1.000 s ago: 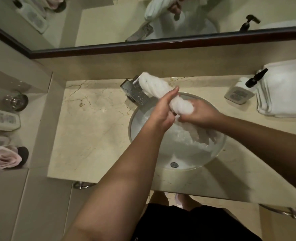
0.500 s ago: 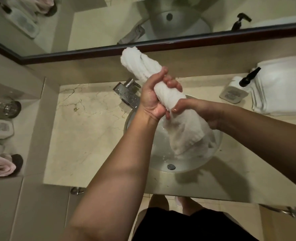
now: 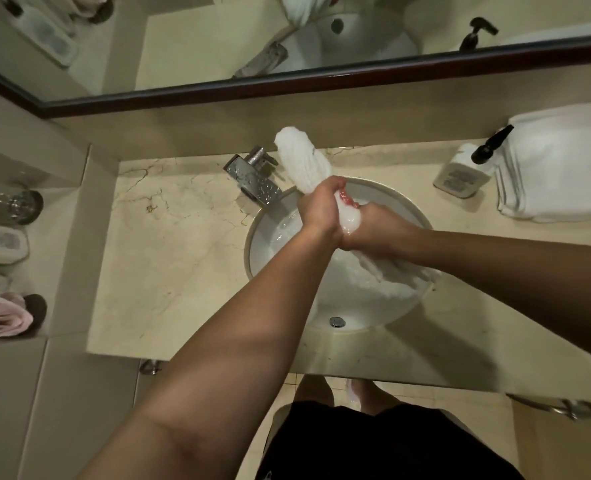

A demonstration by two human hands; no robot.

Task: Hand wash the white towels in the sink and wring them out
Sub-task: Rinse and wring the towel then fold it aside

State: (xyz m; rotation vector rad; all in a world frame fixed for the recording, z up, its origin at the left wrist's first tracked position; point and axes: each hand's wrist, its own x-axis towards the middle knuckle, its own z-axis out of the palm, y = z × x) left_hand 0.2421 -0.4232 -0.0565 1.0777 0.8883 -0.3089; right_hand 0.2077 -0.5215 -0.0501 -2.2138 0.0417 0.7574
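Note:
A wet white towel (image 3: 299, 159) is twisted into a rope above the round white sink (image 3: 387, 188). My left hand (image 3: 318, 206) grips its upper part, and the free top end sticks up toward the faucet. Right below it, my right hand (image 3: 377, 230) grips the middle of the towel, touching the left hand. The towel's lower end (image 3: 391, 278) lies spread in the basin under my right wrist. The sink drain (image 3: 336, 321) shows at the near side of the bowl.
A chrome faucet (image 3: 254, 178) stands at the sink's back left. A pump soap bottle (image 3: 467, 171) and a stack of folded white towels (image 3: 564, 164) sit on the marble counter (image 3: 169, 254) at right. A glass (image 3: 18, 206) and pink cloth (image 3: 1, 315) rest on the left ledge.
Both hands have come down from the raised position of half a second ago, closer to the basin, and now press together on the twisted towel.

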